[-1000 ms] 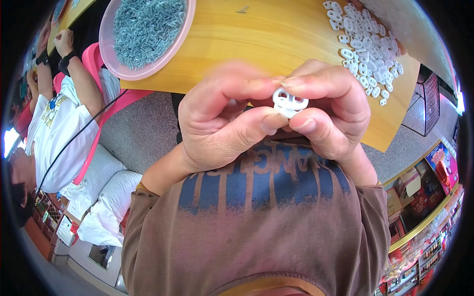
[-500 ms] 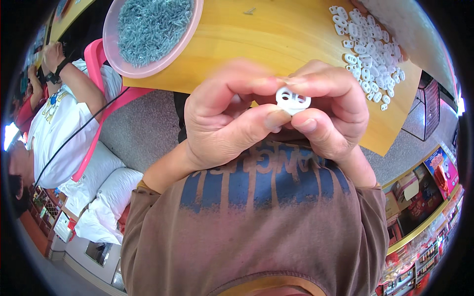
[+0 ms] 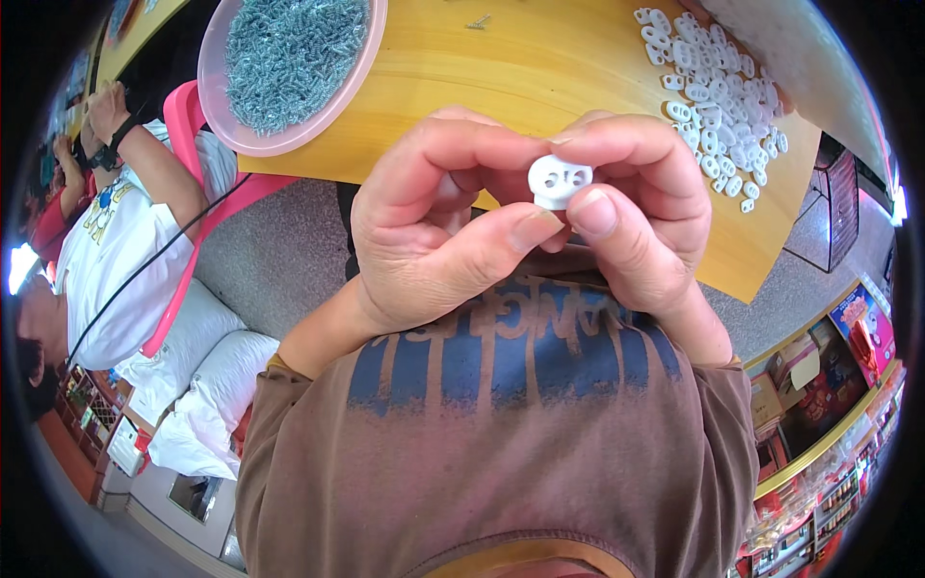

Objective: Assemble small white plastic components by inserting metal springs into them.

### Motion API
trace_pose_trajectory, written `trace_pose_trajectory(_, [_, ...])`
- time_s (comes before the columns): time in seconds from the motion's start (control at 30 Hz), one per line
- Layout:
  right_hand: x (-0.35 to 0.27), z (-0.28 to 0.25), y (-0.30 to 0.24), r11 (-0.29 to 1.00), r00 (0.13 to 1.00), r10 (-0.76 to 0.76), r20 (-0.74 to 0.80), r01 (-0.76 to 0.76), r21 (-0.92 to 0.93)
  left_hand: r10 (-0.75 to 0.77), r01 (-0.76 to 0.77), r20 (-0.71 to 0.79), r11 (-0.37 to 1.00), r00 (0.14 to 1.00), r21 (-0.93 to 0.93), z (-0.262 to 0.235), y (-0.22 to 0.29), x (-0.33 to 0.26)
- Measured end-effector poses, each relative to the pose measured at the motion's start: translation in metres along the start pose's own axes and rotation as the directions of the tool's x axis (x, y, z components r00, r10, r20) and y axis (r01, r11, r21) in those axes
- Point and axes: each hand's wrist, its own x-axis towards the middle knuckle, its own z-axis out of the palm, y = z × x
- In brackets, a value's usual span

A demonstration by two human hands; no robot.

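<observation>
Head view: both hands pinch a white two-holed piece right of the pink bowl; likely light, stiff, best edge-held.

Two hands; one held white piece; one pink bowl; two white sacks; dozens loose pieces.

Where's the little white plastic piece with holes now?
In the head view, the small white plastic piece with holes is above and right of centre, held between the bare left hand and bare right hand.
</observation>
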Motion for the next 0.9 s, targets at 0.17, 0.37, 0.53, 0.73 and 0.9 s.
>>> trace_pose_trajectory(0.17, [0.0025, 0.0019, -0.0036, 0.983, 0.988, 0.132, -0.074, -0.121, 0.138, -0.005, 0.004, 0.024, 0.999, 1.000, 0.048, 0.0005, 0.0033, 0.0031])
trace_pose_trajectory(0.37, [0.0041, 0.0042, -0.0024, 0.963, 0.976, 0.198, -0.095, -0.175, 0.203, 0.013, -0.013, -0.005, 0.994, 1.000, 0.113, 0.0041, 0.0021, 0.0025])
trace_pose_trajectory(0.53, [0.0062, 0.0061, -0.0017, 0.957, 0.961, 0.225, -0.161, -0.187, 0.220, -0.038, 0.041, -0.058, 0.997, 0.998, 0.065, 0.0058, 0.0039, 0.0026])
trace_pose_trajectory(0.73, [0.0067, 0.0036, 0.0019, 0.946, 0.953, 0.253, -0.164, -0.208, 0.250, -0.066, 0.073, -0.099, 0.995, 0.993, 0.070, 0.0066, 0.0028, 0.0028])
trace_pose_trajectory(0.9, [0.0071, 0.0043, 0.0033, 0.942, 0.954, 0.251, -0.161, -0.203, 0.266, -0.073, 0.080, -0.117, 0.995, 0.990, 0.053, 0.0071, 0.0020, 0.0030])
